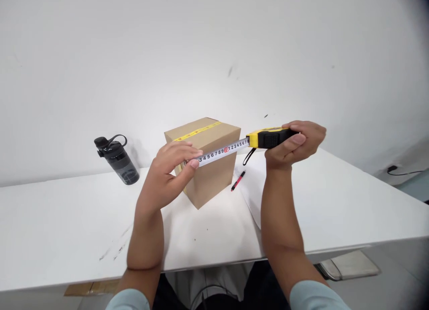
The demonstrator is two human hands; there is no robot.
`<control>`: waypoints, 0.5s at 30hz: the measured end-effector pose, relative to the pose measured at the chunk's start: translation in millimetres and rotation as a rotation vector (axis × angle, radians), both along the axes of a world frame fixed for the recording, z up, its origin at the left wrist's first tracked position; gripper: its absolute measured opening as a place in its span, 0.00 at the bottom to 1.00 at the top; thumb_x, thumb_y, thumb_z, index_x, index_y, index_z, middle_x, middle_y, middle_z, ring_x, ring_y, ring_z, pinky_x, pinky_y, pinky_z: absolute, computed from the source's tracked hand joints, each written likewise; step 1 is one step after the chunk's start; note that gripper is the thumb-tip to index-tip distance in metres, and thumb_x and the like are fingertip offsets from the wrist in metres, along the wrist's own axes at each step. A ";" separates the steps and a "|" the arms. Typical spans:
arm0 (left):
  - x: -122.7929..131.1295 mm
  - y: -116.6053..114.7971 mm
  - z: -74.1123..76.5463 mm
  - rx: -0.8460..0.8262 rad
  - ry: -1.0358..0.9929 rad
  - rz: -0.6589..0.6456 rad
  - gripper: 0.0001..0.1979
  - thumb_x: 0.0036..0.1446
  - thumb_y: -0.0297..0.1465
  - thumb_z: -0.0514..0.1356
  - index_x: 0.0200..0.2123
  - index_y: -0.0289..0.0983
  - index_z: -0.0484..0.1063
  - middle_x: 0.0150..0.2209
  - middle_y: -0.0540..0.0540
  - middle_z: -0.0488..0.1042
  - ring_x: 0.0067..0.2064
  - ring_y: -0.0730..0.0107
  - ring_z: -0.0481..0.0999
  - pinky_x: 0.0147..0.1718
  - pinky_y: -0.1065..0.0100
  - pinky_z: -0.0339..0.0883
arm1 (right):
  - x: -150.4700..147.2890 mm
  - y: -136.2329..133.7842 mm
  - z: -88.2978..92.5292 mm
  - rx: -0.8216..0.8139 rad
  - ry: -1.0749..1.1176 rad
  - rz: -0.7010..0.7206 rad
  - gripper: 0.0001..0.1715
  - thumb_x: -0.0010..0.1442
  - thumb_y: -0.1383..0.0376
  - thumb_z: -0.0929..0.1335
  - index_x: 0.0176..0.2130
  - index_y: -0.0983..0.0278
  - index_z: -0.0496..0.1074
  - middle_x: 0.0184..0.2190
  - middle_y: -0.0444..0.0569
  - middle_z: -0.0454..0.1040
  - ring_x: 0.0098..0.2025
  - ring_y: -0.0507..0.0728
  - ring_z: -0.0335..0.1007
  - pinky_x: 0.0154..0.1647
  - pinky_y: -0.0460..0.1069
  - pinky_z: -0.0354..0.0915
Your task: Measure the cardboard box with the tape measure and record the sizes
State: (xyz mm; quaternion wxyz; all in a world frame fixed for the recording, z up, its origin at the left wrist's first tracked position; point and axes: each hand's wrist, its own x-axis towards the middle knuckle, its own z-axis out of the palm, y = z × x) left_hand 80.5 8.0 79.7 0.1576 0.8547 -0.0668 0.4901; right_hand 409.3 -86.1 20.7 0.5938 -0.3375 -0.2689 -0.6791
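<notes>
A brown cardboard box [214, 171] with yellow tape across its top stands on the white table [67, 220]. My right hand [295, 144] is closed around a yellow and black tape measure [270, 138], held in the air to the right of the box. Its white blade [223, 151] runs left across the box's upper front. My left hand [170, 171] pinches the blade's free end between thumb and fingers, in front of the box's near corner. A black strap hangs below the tape measure's case.
A dark water bottle [117, 160] stands tilted at the back left of the table. A red and black pen [237, 181] lies right of the box on a white sheet of paper [251, 193]. A white wall rises behind. The table's near edge is close to my body.
</notes>
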 end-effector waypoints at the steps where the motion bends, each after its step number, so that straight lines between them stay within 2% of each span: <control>1: 0.5 -1.0 -0.3 0.019 0.006 0.027 0.06 0.73 0.32 0.66 0.49 0.45 0.84 0.48 0.48 0.89 0.58 0.60 0.86 0.64 0.52 0.77 | 0.8 2.1 -1.0 0.003 0.055 -0.047 0.19 0.76 0.54 0.55 0.41 0.58 0.68 0.27 0.47 0.71 0.36 0.60 0.70 0.40 0.58 0.68; 3: 2.4 -1.1 -1.0 0.045 0.023 0.053 0.06 0.73 0.33 0.66 0.49 0.45 0.84 0.49 0.48 0.89 0.59 0.59 0.86 0.63 0.51 0.77 | 1.3 8.1 -3.8 0.026 0.160 -0.120 0.21 0.77 0.54 0.54 0.39 0.58 0.68 0.26 0.47 0.73 0.38 0.61 0.69 0.46 0.61 0.66; 5: 4.8 0.8 -1.7 0.055 0.032 0.053 0.06 0.73 0.33 0.66 0.49 0.45 0.84 0.49 0.48 0.89 0.58 0.59 0.86 0.62 0.51 0.77 | -0.2 15.9 -6.8 0.036 0.213 -0.120 0.23 0.77 0.54 0.54 0.39 0.58 0.69 0.28 0.49 0.74 0.40 0.62 0.69 0.49 0.63 0.65; 12: 7.7 5.2 -1.2 0.051 0.022 0.072 0.06 0.74 0.32 0.65 0.47 0.44 0.83 0.48 0.47 0.88 0.55 0.59 0.87 0.60 0.51 0.78 | -17.6 37.8 -8.9 -0.001 0.318 0.051 0.26 0.79 0.53 0.53 0.44 0.58 0.73 0.37 0.52 0.74 0.47 0.64 0.68 0.55 0.67 0.66; 15: 7.5 2.3 -0.9 0.036 -0.035 0.079 0.05 0.74 0.31 0.64 0.46 0.43 0.82 0.46 0.47 0.88 0.52 0.62 0.87 0.58 0.54 0.79 | -19.6 40.8 -5.7 0.014 0.268 0.111 0.24 0.79 0.53 0.54 0.46 0.58 0.73 0.40 0.53 0.72 0.49 0.64 0.67 0.52 0.65 0.70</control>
